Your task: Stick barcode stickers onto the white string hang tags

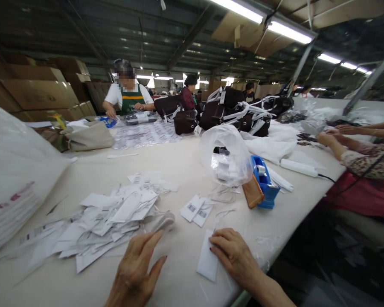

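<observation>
My right hand [235, 253] has its fingers closed on the right edge of a blank white hang tag [207, 262], which lies on the table near the front edge. Thumb and fingers stand apart on my left hand [137, 266]. Just beyond its fingertips is a blurred pale loop [166, 219]; contact between them is unclear. A loose pile of white hang tags [115, 213], some with barcodes and strings, spreads to the left. Two barcoded tags [192, 207] overlap on the table ahead of my right hand.
A blue tape dispenser [267, 187] and a clear plastic bag [227, 155] stand ahead. A large white bag [16, 183] bulges at the left. Dark brown handbags [214, 115] are heaped farther back. One co-worker [128, 94] stands across the table; another person's hands [333, 138] work at right.
</observation>
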`<state>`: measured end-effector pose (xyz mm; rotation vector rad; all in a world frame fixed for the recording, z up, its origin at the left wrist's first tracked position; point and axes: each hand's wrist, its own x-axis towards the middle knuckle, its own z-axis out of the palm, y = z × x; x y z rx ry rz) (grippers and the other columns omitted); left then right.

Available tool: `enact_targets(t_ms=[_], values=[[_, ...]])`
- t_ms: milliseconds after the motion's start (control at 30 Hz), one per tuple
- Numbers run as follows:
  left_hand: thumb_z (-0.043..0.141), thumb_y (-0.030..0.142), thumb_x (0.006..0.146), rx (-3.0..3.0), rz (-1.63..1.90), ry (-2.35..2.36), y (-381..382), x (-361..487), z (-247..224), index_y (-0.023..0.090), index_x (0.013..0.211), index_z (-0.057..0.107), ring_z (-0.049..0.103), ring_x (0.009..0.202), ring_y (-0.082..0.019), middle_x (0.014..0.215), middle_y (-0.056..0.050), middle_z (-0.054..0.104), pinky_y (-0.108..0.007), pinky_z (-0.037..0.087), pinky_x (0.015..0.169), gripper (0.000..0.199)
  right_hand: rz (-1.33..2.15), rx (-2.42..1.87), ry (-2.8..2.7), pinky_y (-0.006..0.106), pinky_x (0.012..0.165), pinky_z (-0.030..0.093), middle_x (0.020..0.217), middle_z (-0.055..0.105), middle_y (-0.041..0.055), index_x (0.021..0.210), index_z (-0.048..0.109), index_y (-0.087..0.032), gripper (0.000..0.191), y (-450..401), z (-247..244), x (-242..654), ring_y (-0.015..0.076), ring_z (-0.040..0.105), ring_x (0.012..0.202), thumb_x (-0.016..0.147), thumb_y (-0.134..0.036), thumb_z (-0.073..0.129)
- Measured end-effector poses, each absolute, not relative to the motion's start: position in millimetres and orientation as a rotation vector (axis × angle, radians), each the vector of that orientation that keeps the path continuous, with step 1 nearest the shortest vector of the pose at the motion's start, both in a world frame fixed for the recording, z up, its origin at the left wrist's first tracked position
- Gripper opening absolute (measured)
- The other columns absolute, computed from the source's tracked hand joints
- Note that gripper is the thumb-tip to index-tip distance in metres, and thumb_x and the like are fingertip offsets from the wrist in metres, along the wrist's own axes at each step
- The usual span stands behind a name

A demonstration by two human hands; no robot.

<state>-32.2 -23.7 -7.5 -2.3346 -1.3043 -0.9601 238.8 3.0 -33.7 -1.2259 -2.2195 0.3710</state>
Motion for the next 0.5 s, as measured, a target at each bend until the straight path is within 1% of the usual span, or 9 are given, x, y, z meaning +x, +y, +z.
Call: enact_targets(t_ms=[67, 133, 200, 267, 333, 400, 433, 500], values=[[0.052, 0.015, 0.081, -2.299, -0.891, -1.337, -20, -39, -2, 0.008, 0.118, 0.047, 0.050, 0.097, -0.024, 0.103, -0.013, 0.051, -0.034, 0.047, 0.085, 0.038, 0.353, -1.213, -2.222, 0.040, 0.078, 0.049, 0.094, 0.067, 0.0073, 0.093, 0.066, -0.019, 0.015, 3, -34, 239, 0.0234, 0.060, 0.090, 0.082, -0.013, 0.059], [0.052, 0.017, 0.079, -2.325, -0.812, -1.469, -13, -41, 0, 0.011, 0.123, 0.041, 0.046, 0.107, -0.027, 0.113, -0.015, 0.049, -0.039, 0.045, 0.090, 0.046, 0.319, -1.193, -2.228, 0.039, 0.076, 0.050, 0.093, 0.067, 0.0077, 0.093, 0.066, -0.018, 0.014, 3, -36, 239, 0.0235, 0.061, 0.090, 0.082, -0.014, 0.058], [0.051, 0.019, 0.076, -2.355, -0.714, -1.678, -1, -41, 1, 0.012, 0.126, 0.036, 0.040, 0.118, -0.028, 0.124, -0.016, 0.045, -0.043, 0.039, 0.098, 0.053, 0.285, -1.176, -2.231, 0.038, 0.076, 0.050, 0.093, 0.068, 0.0075, 0.092, 0.066, -0.019, 0.014, 4, -37, 239, 0.0229, 0.061, 0.089, 0.082, -0.015, 0.057], [0.048, 0.015, 0.073, -2.339, -0.617, -1.856, 13, -40, 2, 0.009, 0.126, 0.035, 0.038, 0.122, -0.028, 0.128, -0.017, 0.045, -0.044, 0.034, 0.103, 0.055, 0.269, -1.170, -2.227, 0.037, 0.075, 0.051, 0.092, 0.068, 0.0068, 0.092, 0.066, -0.020, 0.013, 5, -39, 240, 0.0222, 0.062, 0.088, 0.083, -0.016, 0.057], [0.045, 0.009, 0.070, -2.301, -0.540, -1.955, 27, -39, 4, 0.005, 0.125, 0.037, 0.043, 0.118, -0.029, 0.124, -0.019, 0.051, -0.044, 0.037, 0.098, 0.056, 0.266, -1.170, -2.226, 0.036, 0.075, 0.051, 0.093, 0.068, 0.0063, 0.092, 0.066, -0.021, 0.013, 5, -39, 240, 0.0219, 0.062, 0.089, 0.083, -0.017, 0.057], [0.043, 0.006, 0.067, -2.268, -0.483, -2.013, 37, -37, 6, 0.005, 0.121, 0.043, 0.050, 0.109, -0.030, 0.114, -0.018, 0.058, -0.045, 0.041, 0.088, 0.054, 0.269, -1.178, -2.235, 0.037, 0.075, 0.052, 0.093, 0.068, 0.0063, 0.093, 0.066, -0.021, 0.014, 5, -39, 240, 0.0219, 0.062, 0.089, 0.083, -0.018, 0.056], [0.043, 0.006, 0.067, -2.258, -0.454, -2.035, 39, -36, 8, 0.006, 0.118, 0.048, 0.052, 0.105, -0.031, 0.110, -0.017, 0.061, -0.044, 0.041, 0.084, 0.051, 0.270, -1.184, -2.239, 0.037, 0.076, 0.052, 0.093, 0.068, 0.0066, 0.093, 0.066, -0.021, 0.014, 5, -39, 240, 0.0220, 0.062, 0.089, 0.084, -0.018, 0.056], [0.046, 0.008, 0.068, -2.255, -0.413, -2.053, 41, -33, 11, 0.011, 0.110, 0.056, 0.053, 0.103, -0.031, 0.106, -0.015, 0.063, -0.043, 0.040, 0.081, 0.043, 0.272, -1.193, -2.245, 0.038, 0.076, 0.052, 0.094, 0.068, 0.0072, 0.094, 0.066, -0.021, 0.014, 5, -39, 240, 0.0224, 0.062, 0.090, 0.084, -0.018, 0.056]])
